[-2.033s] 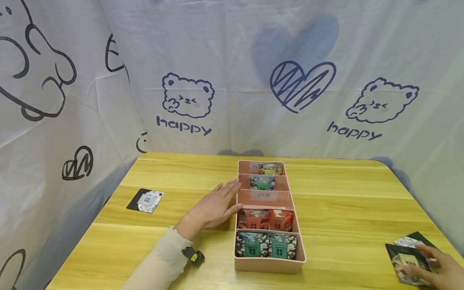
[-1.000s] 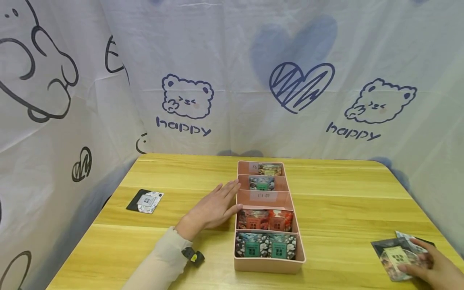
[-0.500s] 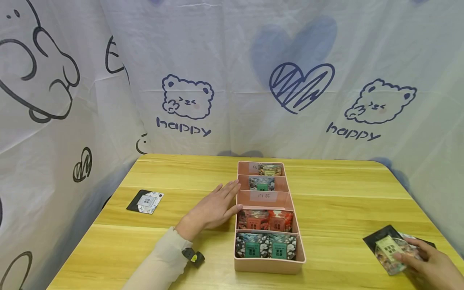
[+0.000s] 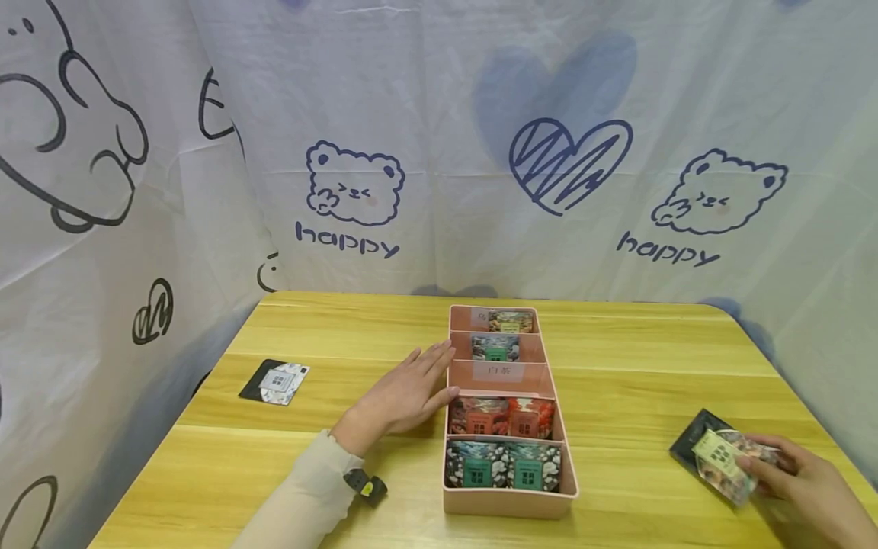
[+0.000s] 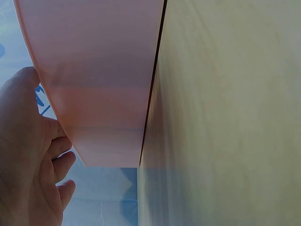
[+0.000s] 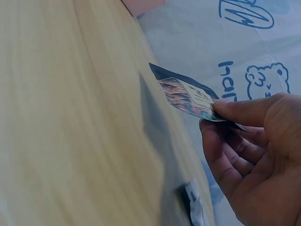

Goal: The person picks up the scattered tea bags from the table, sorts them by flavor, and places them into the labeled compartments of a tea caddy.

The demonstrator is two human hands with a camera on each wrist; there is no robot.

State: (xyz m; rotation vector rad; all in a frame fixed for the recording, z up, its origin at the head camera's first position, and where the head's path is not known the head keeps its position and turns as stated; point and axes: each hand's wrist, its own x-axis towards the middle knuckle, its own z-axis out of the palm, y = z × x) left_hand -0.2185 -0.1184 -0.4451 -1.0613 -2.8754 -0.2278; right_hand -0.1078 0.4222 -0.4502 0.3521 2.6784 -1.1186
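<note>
My right hand (image 4: 799, 476) pinches a black tea sachet (image 4: 716, 457) with a yellow label between thumb and fingers. In the right wrist view the sachet (image 6: 188, 96) is tilted and raised off the wood, its shadow beneath. My left hand (image 4: 401, 393) rests with fairly straight fingers against the left rim of a long pink divided box (image 4: 507, 499). The left wrist view has this hand (image 5: 28, 155) touching the box's edge (image 5: 103, 94). Green-labelled sachets (image 4: 504, 465) fill the nearest compartment, red ones (image 4: 501, 417) the one behind it. The middle compartment (image 4: 504, 377) shows only a paper label.
A black-and-white sachet (image 4: 276, 381) lies on the table's left side. Another sachet (image 6: 195, 205) lies below my right hand. The two far compartments hold a green-labelled sachet (image 4: 495, 348) and a yellow-labelled one (image 4: 511, 322). A printed cloth (image 4: 439, 152) hangs behind the yellow table (image 4: 638, 366).
My right hand has picked up the yellow-labelled sachet from beside another at the right and brought it leftward, toward the box. My left hand stays in place.
</note>
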